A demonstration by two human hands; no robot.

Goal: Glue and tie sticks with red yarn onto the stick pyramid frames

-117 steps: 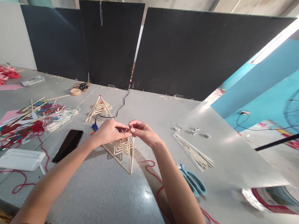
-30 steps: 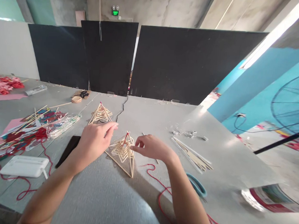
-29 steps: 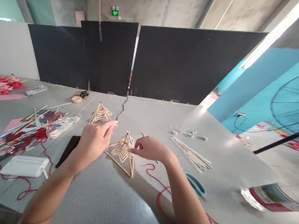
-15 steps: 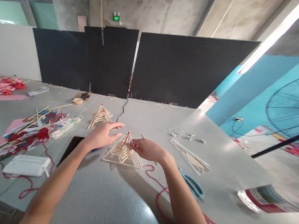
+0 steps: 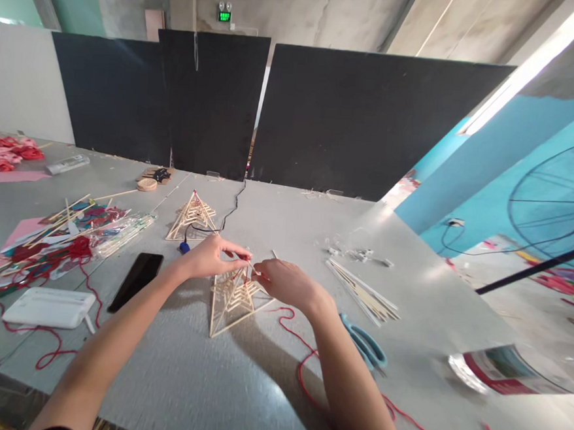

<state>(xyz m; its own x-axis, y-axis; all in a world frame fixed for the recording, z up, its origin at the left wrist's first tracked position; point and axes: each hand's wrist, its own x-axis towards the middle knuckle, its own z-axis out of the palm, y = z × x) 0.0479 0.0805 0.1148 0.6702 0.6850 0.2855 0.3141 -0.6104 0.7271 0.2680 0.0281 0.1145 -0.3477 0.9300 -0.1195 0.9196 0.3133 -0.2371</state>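
A pyramid frame of thin wooden sticks (image 5: 234,303), with stepped rows of sticks inside, stands on the grey table between my hands. My left hand (image 5: 215,257) reaches over its top from the left, thumb and fingers closed at the peak. From the right, my right hand (image 5: 285,282) pinches at the upper side near the peak, its fingertips partly hidden. A short pale stick end shows between the two hands. Red yarn (image 5: 302,340) trails from near the pyramid's right side under my right forearm. Behind my left hand stands a second stick pyramid (image 5: 192,215), red at its tip.
Loose sticks (image 5: 363,292) and blue-handled scissors (image 5: 364,341) lie at the right, near a clear labelled bottle (image 5: 507,371) on its side. To the left are a phone (image 5: 137,282), a white power bank (image 5: 49,308) and piled craft scraps (image 5: 69,239). Black panels (image 5: 372,123) border the back.
My left hand has moved right and closed at the pyramid's peak. The pyramid has turned, with one base corner now pointing toward me. The phone and a blue plug have come into fuller view.
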